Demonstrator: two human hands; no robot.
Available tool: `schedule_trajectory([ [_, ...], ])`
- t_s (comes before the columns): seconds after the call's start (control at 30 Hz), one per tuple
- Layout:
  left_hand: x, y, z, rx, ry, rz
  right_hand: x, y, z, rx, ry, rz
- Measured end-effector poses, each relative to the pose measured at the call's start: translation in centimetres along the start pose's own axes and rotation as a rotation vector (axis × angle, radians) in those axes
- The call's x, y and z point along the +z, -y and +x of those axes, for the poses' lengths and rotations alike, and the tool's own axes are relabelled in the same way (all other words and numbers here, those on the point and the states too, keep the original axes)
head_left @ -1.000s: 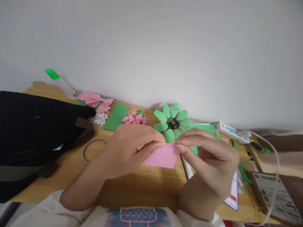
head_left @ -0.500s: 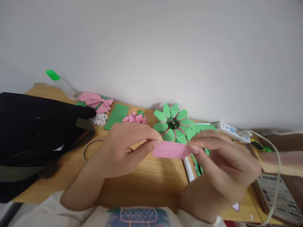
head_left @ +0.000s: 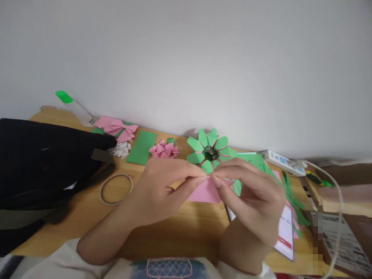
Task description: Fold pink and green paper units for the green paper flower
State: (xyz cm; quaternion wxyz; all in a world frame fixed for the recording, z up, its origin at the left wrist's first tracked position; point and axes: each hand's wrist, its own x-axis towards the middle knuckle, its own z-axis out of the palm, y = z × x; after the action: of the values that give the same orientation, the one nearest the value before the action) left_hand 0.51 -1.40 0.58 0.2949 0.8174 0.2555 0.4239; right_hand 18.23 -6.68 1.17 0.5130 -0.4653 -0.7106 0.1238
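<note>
While both hands (head_left: 209,182) pinch it, pink paper (head_left: 203,192) stays half-hidden.

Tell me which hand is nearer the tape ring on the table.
Left. The left hand sits just right of the tape ring, pinching the pink paper but not touching the ring. The right hand pinches the same paper from the far side, farther away.

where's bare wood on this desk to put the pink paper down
Bare wooden desk shows under the wrists, between the black bag and the phone. The back edge is crowded with the green paper wreath and pink folded flower.
</note>
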Motion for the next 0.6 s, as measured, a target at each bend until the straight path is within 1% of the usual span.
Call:
schedule_trajectory([
  [0.1, -0.2, 0.1, -0.1, 0.014, 0.01, 0.038, 0.2, 0.1, 0.2, -0.024, -0.005, -0.011],
  [0.2, -0.7, 0.3, -0.4, 0.032, -0.047, 0.063, -0.6, -0.3, 0.1, -0.026, -0.041, -0.014],
  [0.3, -1.2, 0.6, -0.5, 0.035, -0.137, 0.058, -1.8, -0.8, -0.2, 0.022, -0.171, -0.069],
  [0.37, -1.3, 0.6, -0.5, 0.04, -0.164, 0.04, -2.0, -0.9, -0.3, 0.059, -0.246, -0.05],
  [0.4, -1.3, 0.6, -0.5, 0.043, -0.158, 0.026, -1.8, -0.9, -0.3, 0.068, -0.242, -0.015],
  [0.5, -0.8, 0.3, -0.3, 0.071, -0.121, -0.021, -0.6, -0.5, -0.2, 0.045, -0.092, 0.085],
  [0.53, -0.7, 0.3, -0.2, 0.079, -0.109, -0.03, -0.2, -0.3, -0.1, 0.025, -0.068, 0.102],
  [0.6, -0.7, 0.3, -0.1, 0.087, -0.101, -0.031, 0.2, 0.1, -0.1, 0.0, -0.078, 0.104],
])
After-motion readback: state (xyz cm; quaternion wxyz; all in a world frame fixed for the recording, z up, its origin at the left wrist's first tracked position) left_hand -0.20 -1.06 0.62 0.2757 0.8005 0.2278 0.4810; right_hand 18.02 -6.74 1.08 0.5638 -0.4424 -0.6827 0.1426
